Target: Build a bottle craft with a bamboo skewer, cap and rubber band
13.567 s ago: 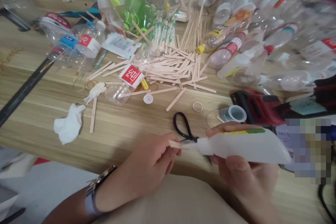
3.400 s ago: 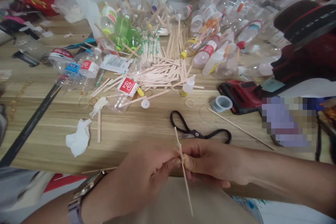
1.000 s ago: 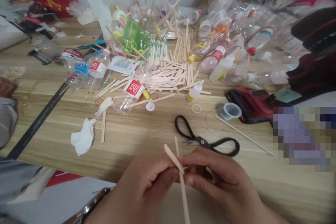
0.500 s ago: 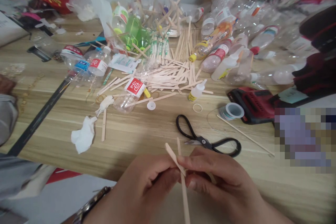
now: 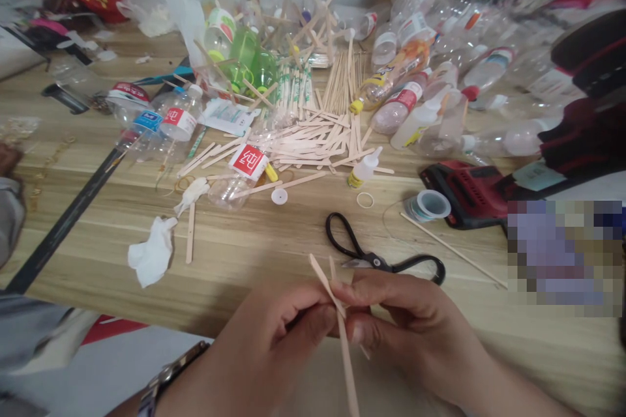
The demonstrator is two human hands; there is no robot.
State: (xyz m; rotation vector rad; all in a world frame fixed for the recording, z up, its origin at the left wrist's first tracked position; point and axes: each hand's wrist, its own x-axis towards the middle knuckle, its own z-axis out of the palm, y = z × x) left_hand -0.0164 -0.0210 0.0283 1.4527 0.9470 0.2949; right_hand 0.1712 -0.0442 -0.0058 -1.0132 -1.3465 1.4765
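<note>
Basically, L hand (image 5: 293,326) & R hand (image 5: 405,313) pinch 2 crossed sticks (image 5: 345,355) (red bottle label (image 5: 248,161) reads "纯").

Long wooden stick (image 5: 346,358): lower end cropped by the bottom edge. Scissors (image 5: 375,262): blades partly hidden behind the right hand (image 5: 415,319). Co-worker's hand (image 5: 7,158): cut off at left, blurred. Cordless power tool (image 5: 572,124): truncated at right.

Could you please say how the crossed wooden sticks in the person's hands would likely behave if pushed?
The crossed wooden sticks would probably feel light, being thin and narrow. They look fairly stiff, since their visible lengths run straight. A sideways push might pivot them where they cross, between the left hand and right hand.
</note>
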